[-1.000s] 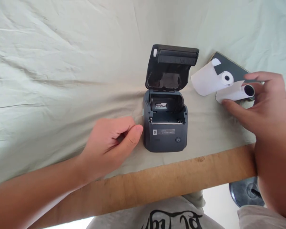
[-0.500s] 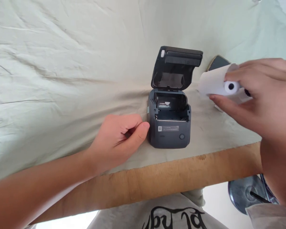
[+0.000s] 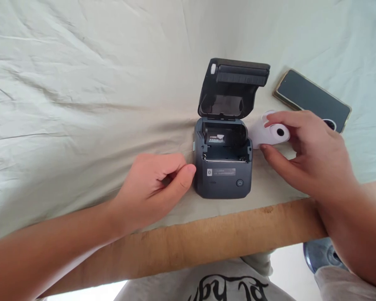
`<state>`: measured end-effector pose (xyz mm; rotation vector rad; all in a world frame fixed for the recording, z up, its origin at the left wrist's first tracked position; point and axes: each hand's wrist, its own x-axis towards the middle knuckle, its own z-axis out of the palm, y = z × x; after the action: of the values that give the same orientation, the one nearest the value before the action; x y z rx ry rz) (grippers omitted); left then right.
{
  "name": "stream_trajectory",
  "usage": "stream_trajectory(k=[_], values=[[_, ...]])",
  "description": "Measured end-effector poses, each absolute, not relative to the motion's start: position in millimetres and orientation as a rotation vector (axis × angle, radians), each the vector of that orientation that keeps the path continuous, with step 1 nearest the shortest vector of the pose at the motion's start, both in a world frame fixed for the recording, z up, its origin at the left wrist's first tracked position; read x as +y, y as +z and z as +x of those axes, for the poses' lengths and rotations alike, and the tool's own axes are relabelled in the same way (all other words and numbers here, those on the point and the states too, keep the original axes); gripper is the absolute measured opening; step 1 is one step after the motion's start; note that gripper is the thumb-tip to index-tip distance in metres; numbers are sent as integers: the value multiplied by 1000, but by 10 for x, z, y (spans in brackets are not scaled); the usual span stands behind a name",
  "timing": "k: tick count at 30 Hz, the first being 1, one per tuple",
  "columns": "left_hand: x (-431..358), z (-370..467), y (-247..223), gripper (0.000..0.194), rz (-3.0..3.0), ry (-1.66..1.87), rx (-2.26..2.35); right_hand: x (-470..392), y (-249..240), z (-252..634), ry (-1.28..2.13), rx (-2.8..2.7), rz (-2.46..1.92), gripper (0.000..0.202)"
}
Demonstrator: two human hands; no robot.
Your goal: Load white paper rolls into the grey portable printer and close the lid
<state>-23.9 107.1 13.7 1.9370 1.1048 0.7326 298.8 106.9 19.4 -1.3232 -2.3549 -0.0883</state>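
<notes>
A dark grey label printer [image 3: 224,177] stands with its lid [image 3: 232,90] raised and its paper bay open to view. Just right of it, my right hand [image 3: 313,152] has its thumb and fingers around a white paper roll [image 3: 263,134]. The roll's dark core hole faces right, and its left end is close against the printer's side. My left hand [image 3: 161,184] rests on the cloth at the printer's left, fingers curled in and thumb pressed to the index finger. Its thumb tip is at the printer's edge, and nothing shows in it.
A phone [image 3: 313,98] in a tan-edged case lies behind my right hand, partly covered by it. Pale wrinkled cloth [image 3: 81,83] covers the table. The wooden front edge [image 3: 207,234] runs below the printer, with a round dark base [image 3: 319,255] on the floor beyond.
My right hand has moved left and down with the paper roll, to the printer's right side. More of the phone shows. My left hand has stayed in place.
</notes>
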Motion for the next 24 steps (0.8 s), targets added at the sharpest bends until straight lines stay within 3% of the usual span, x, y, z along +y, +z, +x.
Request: stream_trajectory(k=[6, 12, 16, 24], values=[[1067, -249, 153, 45, 1957, 662, 1160, 1074, 122, 2953, 94, -2303, -1281, 30], [1064, -263, 133, 48, 1958, 618, 1211, 1085, 79, 2963, 183, -2251, -1308, 50], [1061, -260, 138, 47, 1961, 659, 1184, 1092, 54, 2977, 159, -2207, -1307, 33], [1064, -253, 142, 46, 1957, 682, 1149, 1070, 24, 2917, 285, -2256, -1187, 57]])
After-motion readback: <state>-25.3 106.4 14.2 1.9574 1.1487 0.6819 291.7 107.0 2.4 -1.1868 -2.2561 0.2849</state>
